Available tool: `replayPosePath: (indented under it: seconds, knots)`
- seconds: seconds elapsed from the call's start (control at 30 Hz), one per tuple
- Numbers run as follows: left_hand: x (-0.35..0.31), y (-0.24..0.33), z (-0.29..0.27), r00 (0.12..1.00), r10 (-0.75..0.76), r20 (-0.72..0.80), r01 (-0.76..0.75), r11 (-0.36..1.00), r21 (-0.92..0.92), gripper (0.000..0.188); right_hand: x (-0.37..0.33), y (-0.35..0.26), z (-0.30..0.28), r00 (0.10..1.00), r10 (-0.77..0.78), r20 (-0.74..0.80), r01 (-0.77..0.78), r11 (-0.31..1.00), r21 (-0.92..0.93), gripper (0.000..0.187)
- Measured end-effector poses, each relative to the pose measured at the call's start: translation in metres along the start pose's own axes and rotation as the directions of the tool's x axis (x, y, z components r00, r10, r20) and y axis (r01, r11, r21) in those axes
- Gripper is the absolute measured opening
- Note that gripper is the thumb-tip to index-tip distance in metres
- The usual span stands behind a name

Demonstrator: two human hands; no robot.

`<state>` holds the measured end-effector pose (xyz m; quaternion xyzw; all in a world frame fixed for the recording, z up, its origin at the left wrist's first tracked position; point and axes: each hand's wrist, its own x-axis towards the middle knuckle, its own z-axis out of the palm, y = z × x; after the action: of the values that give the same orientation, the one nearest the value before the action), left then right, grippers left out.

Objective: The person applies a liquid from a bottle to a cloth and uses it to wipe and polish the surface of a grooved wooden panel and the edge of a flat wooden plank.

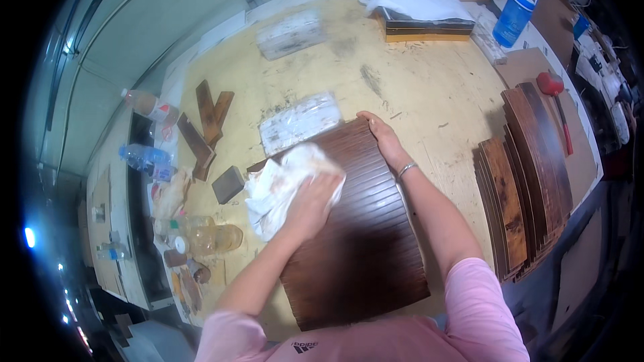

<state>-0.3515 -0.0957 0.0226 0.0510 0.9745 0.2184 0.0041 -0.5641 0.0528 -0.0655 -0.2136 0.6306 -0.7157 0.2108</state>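
Pressing white rag (282, 188) on dark panel (352, 228), left hand (310, 204); jar (218, 238) holding amber liquid.

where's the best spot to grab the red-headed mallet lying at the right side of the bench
Probably the thin handle of the red-headed mallet, gripped from above near its middle. It lies flat on the pale plywood workbench, beside the stacked dark curved wooden boards, clear on its outer side.
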Motion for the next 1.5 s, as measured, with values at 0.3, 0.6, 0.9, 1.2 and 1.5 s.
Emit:
replayPosePath:
  seconds: [0.3, 0.6, 0.9, 1.2, 1.5]
  knots:
    - [-0.004, 0.02, 0.012, 0.984, 0.105, 0.147, -0.101, 0.994, -0.032, 0.059, -0.003, 0.014, -0.007, 0.999, 0.019, -0.043, -0.017, 0.999, 0.038, 0.036]
    - [0.078, 0.02, 0.023, 0.99, 0.108, 0.089, -0.11, 0.993, 0.028, 0.062, 0.0, 0.006, -0.014, 0.995, 0.097, -0.007, -0.097, 0.994, 0.055, 0.041]
    - [0.129, 0.009, 0.018, 0.999, 0.042, -0.026, -0.041, 0.998, 0.039, 0.057, 0.003, 0.002, -0.014, 0.993, 0.102, 0.062, -0.11, 0.985, 0.134, 0.04]
    - [0.116, 0.009, 0.006, 0.997, -0.067, -0.035, 0.067, 0.998, -0.016, 0.054, -0.002, -0.005, -0.01, 0.988, 0.157, 0.015, -0.157, 0.972, 0.176, 0.045]
    - [0.055, 0.024, 0.015, 0.993, 0.085, 0.08, -0.09, 0.994, 0.054, 0.058, 0.0, 0.012, -0.012, 0.991, 0.135, 0.005, -0.134, 0.98, 0.147, 0.046]
